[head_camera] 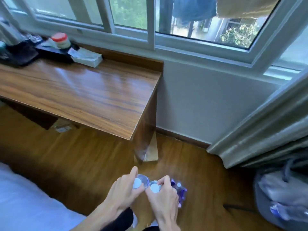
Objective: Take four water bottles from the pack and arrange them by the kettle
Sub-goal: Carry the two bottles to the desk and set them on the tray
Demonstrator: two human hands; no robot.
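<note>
My left hand (123,189) grips the neck of a clear water bottle with a white cap (137,183). Right beside it, my right hand (165,195) grips a second white-capped water bottle (154,188). Both bottles are seen from above, low over the wooden floor. Just to their right sits the plastic-wrapped pack (180,191) with purple labels and another cap showing. No kettle is clearly recognisable; dark items (20,52) crowd the desk's far left corner.
A wooden desk (93,92) stands under the window, with a red-lidded jar (60,40) and a tissue pack (88,58) at its back left. A white bed (25,202) lies at bottom left. A grey bag (281,194) and curtain fill the right.
</note>
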